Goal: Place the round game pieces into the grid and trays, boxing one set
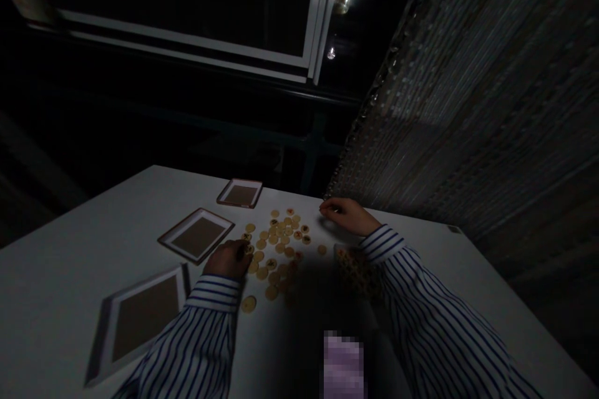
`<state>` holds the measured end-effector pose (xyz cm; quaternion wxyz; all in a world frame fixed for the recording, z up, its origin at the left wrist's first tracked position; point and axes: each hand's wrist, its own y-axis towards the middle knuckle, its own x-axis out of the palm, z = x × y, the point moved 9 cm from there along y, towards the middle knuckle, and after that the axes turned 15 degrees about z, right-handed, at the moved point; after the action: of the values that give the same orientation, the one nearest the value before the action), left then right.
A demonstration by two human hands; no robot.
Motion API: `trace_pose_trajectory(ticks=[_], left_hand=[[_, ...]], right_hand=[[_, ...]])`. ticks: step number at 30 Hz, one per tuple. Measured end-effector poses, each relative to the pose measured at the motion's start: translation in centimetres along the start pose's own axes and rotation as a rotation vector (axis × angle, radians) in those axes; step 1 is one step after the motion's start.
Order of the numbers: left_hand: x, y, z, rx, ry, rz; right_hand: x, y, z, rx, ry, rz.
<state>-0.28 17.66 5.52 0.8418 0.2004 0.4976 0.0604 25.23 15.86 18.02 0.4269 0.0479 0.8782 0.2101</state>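
Observation:
Many round wooden xiangqi pieces [279, 248] lie loosely spread over the white table [70, 249], some showing red or black marks, others plain. At the left edge of this spread is my left hand [229, 260], its shadowed fingers curled in beside several pieces; whatever they may hold is hidden. My right hand [350, 215] hovers to the right of the pieces, near the far table edge. Its fingers are bent and pressed together, and I cannot make out anything between them. Below my right forearm, a container [355, 268] packed with more pieces is partly covered by the sleeve.
Three shallow framed trays or lids stand on the left: a small one [240, 193] at the back, a medium one [196, 235] and a large one [140, 318] nearest me. A bead curtain [449, 106] hangs along the right side. Behind the table is a dark window [187, 43].

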Motion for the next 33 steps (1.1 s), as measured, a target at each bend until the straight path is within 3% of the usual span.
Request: trace_pose_trajectory(ticks=[7,13,16,20,23,29,33], left_hand=[[-2.1,-0.1,-0.5,-0.123,-0.144,0.231],[-4.0,1.0,0.1,-0.284,-0.359,0.284],[-5.7,2.4,1.0,-0.252,-0.422,0.332],[-6.4,3.0,-0.6,-0.323,-0.465,0.437],[-6.3,2.2,-1.8,-0.33,-0.343,0.508],[-5.8,1.4,-1.2,-0.231,-0.254,0.494],[-5.4,1.5,-1.1,-0.235,-0.23,0.491]], right_hand=[[-1.9,-0.5,-0.3,0.006,-0.041,0.051],[-2.3,-0.9,-0.7,-0.016,-0.056,0.081],[-1.9,-1.0,-0.9,-0.031,-0.076,0.082],[-0.4,-1.0,-0.8,-0.019,-0.16,0.036],[1.1,-0.9,-0.7,-0.021,-0.236,-0.002],[4.8,0.0,-0.9,-0.063,-0.382,-0.098],[6.1,0.7,-0.4,-0.07,-0.462,-0.134]])
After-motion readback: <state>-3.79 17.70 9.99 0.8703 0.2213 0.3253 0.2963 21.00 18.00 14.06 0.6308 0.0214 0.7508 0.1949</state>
